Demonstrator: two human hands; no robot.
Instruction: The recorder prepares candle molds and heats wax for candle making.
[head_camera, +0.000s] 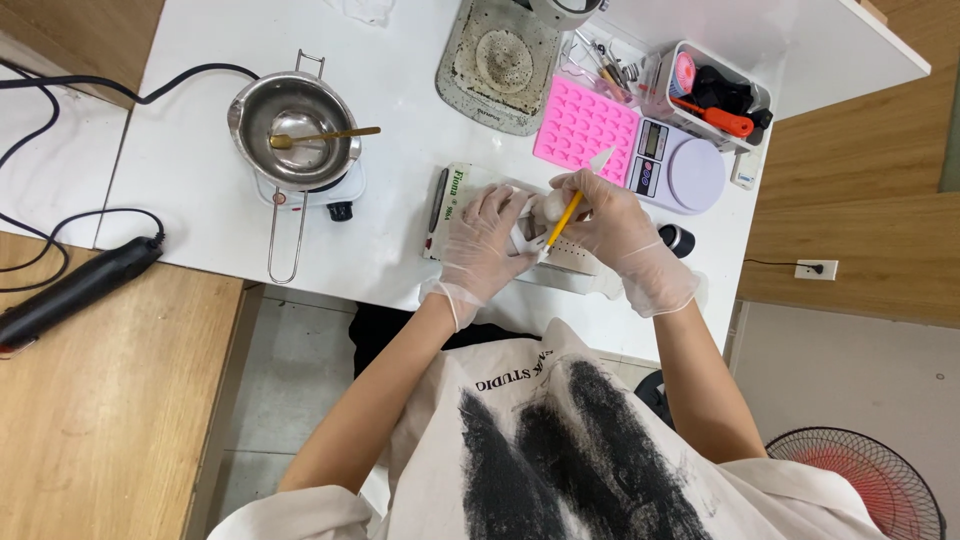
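Both hands wear thin clear gloves and meet over a white block (578, 262) at the near edge of the white table (200, 150). My left hand (482, 245) grips a small white-and-dark piece (524, 235) against that block. My right hand (615, 225) holds a yellow-handled knife (565, 218) with a pale blade, slanting down toward the piece, and a small white round lump (553, 204) sits at its fingertips. A flat box with a green label (448, 205) lies just left of my left hand.
A steel pot (293, 125) with a gold spoon (325, 135) sits on a small white hotplate. Farther back are a pink silicone mould (585, 125), a digital scale (678, 168), a tool tray (720, 95) and a grey stained base (497, 65). A black corded tool (75, 290) rests on the wooden bench at left.
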